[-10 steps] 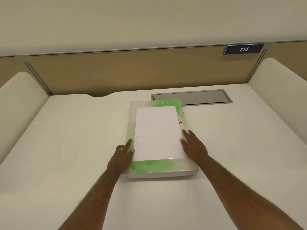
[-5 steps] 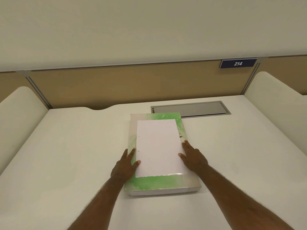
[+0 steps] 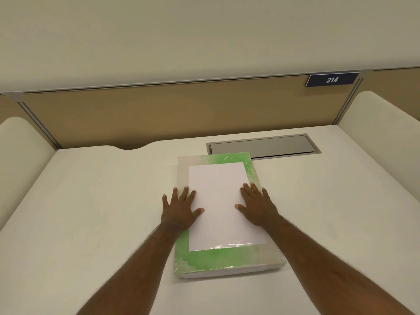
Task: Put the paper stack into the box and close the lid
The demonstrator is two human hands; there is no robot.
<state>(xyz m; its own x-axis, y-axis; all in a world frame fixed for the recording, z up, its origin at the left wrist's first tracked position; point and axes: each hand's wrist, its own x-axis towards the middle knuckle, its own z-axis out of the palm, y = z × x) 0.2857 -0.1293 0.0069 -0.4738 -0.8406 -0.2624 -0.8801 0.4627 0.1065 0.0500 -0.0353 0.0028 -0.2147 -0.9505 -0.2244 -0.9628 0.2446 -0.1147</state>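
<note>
Head view: a person's two bare hands lie flat on a box that rests on a desk, with a white paper stack on top of it
Paper place: the paper lies on the closed green and grey lid, not inside; it is near the far and middle part of the lid, and a green band of lid shows at the near end
Left hand: fingers spread and flat, palm down; the thumb and first fingers touch the left edge of the paper, the other fingers reach over the lid edge toward the desk; it pinches nothing
Right hand: also spread and flat, thumb on the paper, fingers over its right edge and the lid; it holds nothing
Paper handling: I judge it light and thin, soft, easy to bend and to slide on the glossy lid; sheets may fan apart, so it is better to take both long edges together, thumbs above and fingers under
Box handling: it looks like flat stiff cardboard, low in height; the lid must be lifted first, probably at the near edge, but the hinge side I cannot tell
Change from earlier: one second ago the hands touched the paper only with curled fingertips at its sides; now they are opened wide and pressed flat, and they sit further up along the paper
Task state: the paper is not yet in the box
</note>
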